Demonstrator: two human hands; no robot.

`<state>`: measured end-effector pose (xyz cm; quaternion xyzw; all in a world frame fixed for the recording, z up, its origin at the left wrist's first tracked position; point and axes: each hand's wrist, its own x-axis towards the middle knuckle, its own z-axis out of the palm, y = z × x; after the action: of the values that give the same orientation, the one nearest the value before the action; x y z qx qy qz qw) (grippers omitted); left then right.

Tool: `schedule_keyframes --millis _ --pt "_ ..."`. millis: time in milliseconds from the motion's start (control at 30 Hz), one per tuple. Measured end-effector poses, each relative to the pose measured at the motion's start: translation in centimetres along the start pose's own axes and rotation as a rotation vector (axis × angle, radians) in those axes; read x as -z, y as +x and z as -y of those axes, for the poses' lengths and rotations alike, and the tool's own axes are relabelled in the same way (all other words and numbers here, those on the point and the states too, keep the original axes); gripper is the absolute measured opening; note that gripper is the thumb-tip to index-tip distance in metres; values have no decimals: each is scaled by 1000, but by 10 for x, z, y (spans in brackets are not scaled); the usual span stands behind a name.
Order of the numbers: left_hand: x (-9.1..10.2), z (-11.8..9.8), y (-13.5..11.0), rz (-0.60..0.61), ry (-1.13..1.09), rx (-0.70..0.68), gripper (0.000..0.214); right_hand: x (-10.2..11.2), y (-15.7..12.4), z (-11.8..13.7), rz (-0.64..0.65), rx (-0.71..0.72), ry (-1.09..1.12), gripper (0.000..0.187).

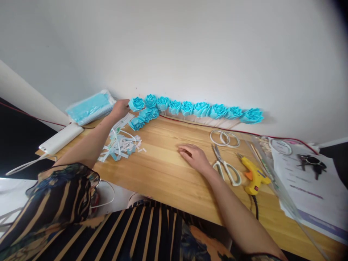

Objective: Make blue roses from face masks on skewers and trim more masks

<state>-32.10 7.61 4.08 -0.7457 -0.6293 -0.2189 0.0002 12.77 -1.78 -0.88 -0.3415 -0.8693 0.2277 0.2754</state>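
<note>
My left hand point(121, 108) reaches to the back left of the table, its fingers closed at the edge of a blue paper flower point(136, 104). The fingertips are partly hidden there. Beside this flower a row of similar blue flowers point(201, 109) leans against the wall, and a few more blue flowers point(137, 123) lie in front. My right hand point(193, 156) rests on the wooden tabletop point(163, 163), fingers loosely extended and holding nothing. Just right of it lie scissors point(227, 168) with white handles, blades pointing away from me.
Paper scraps point(123, 145) are heaped at left, near a plastic-wrapped blue pack point(92, 107) and a white power strip point(62, 138). At right are tape rings point(220, 138), a yellow glue gun point(253, 175), printed sheets point(307, 192) and keys point(311, 163). A red cable point(296, 139) runs along the wall.
</note>
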Motion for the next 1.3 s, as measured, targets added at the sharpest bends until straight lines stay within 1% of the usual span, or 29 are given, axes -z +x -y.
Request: schedule_keyframes --millis 100,267,600,933,1167,1300 --pt "-4 -6 6 -25 76 42 18 0 0 -1 6 13 0 22" --pt "-10 -14 10 -1 134 41 17 0 -1 -1 5 28 -9 21" --pt "-10 -6 6 8 190 67 19 -2 -1 -2 10 24 -9 22" --pt "-19 -9 8 24 194 51 29 0 -1 -1 22 16 -4 22" --pt "-12 -14 -1 29 182 66 35 -1 0 -2 29 15 -9 23" --pt "-3 -9 -8 1 121 74 44 -1 -1 -3 15 22 -12 24"
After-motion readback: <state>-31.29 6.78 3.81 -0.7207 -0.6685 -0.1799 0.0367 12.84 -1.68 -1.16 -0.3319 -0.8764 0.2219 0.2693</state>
